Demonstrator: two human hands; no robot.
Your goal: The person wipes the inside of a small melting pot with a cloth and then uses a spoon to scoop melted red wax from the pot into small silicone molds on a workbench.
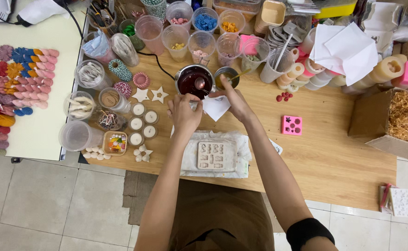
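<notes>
While the wooden table (325,153) sprawled with cups, a pale mould (217,155) lay at six o'clock, cavities apparently unfilled. At twelve o'clock sat the pot of dark wax (194,80), spoon (199,83) inside. The left hand (184,114) closed on the handle; the right hand (234,100) pinched white paper (215,108).

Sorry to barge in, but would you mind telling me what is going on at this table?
A person stands at a wooden table crowded with cups and craft bits. The left hand and the right hand meet by a metal pot of dark red liquid, with a spoon in it. The right hand holds a white paper. A pale mould lies on a white cloth just below.
</notes>
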